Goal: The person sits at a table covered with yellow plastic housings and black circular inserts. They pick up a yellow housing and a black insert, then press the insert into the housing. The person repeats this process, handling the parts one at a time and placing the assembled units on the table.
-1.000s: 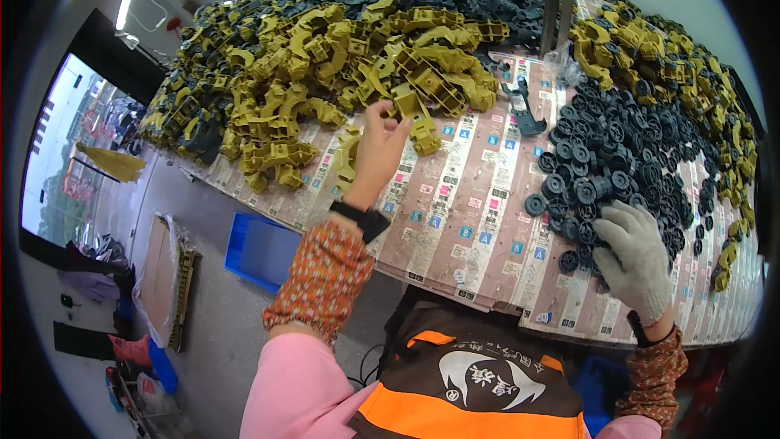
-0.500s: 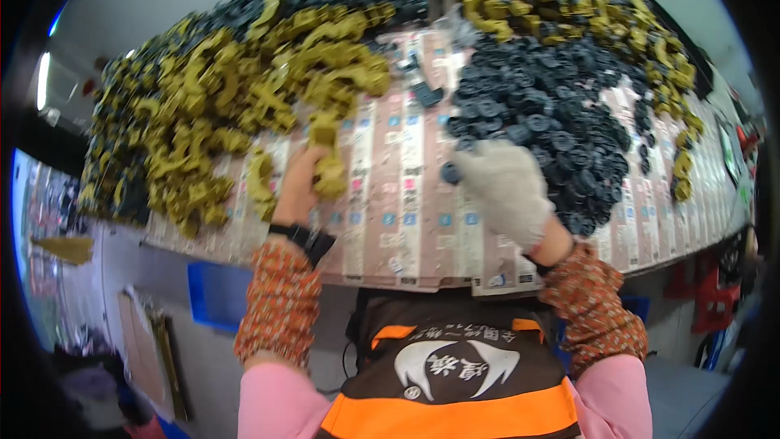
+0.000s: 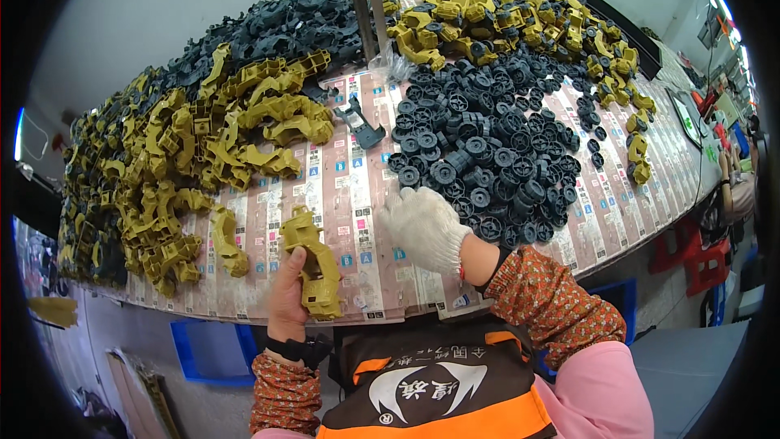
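My left hand (image 3: 286, 299), bare with a dark band at the wrist, grips a yellow plastic toy car body (image 3: 318, 275) above the table's near edge. The thumb lies on its side. To the right is my right hand (image 3: 426, 232) in a whitish knitted glove, its fingers curled down; what they hold, if anything, is hidden. Just beyond that glove spreads a heap of black toy wheels (image 3: 520, 164). A dark grey chassis-like part (image 3: 361, 123) lies alone between the heaps. A loose yellow body (image 3: 228, 242) rests left of my left hand.
Yellow bodies (image 3: 158, 232) are heaped on the left, with dark grey parts (image 3: 284, 28) behind. Yellow pieces with wheels (image 3: 520, 16) lie at the back right. A metal post (image 3: 358, 4) rises at the back. Blue bin (image 3: 213, 351) and red stools (image 3: 704, 264) stand below.
My left hand has drawn the yellow body closer to me. The gloved right hand has moved left from the wheel heap's edge, its fingers now more hidden. The view has shifted.
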Demonstrator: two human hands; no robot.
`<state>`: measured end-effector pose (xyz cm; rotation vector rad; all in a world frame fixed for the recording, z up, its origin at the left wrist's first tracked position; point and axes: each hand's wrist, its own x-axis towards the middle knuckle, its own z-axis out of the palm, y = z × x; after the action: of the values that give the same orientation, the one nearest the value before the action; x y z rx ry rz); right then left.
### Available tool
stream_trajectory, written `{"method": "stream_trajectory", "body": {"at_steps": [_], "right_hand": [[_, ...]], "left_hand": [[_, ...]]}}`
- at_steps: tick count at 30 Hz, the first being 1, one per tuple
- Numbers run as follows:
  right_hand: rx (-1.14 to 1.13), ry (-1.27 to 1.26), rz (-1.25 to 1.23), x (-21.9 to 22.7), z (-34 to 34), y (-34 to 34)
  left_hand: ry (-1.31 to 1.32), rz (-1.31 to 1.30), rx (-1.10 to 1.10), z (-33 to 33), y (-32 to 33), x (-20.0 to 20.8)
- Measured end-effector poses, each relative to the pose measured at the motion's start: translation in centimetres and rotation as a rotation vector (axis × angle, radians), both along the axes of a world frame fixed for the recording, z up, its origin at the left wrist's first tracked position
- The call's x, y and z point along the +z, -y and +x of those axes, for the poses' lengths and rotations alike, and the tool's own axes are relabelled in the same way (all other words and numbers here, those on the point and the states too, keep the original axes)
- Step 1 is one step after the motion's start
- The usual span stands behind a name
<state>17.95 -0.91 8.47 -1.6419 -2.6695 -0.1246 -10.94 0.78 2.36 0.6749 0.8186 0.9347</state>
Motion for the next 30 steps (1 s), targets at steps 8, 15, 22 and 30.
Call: {"method": "stream_trajectory", "body": {"at_steps": [8, 15, 22, 30], "right_hand": [[-0.142, -1.086, -0.097, -0.5, 1.8, 4.1], [-0.361, -1.691, -0.59, -0.7, 0.4, 8.3], [-0.399, -1.711, -0.489, -1.8, 0.3, 8.8], [-0.504, -1.832, -0.466, -2.0, 0.2, 9.9]], "left_hand": [[0.121, -0.079, -0.028, 5.5, 3.4, 1.8], [0.114, -0.07, -0.134, 7.7, 5.8, 2.0], [-0.04, 0.084, -0.18, 9.3, 7.4, 1.8], [-0.228, 0.363, -0.203, 10.2, 8.1, 2.1]]}}
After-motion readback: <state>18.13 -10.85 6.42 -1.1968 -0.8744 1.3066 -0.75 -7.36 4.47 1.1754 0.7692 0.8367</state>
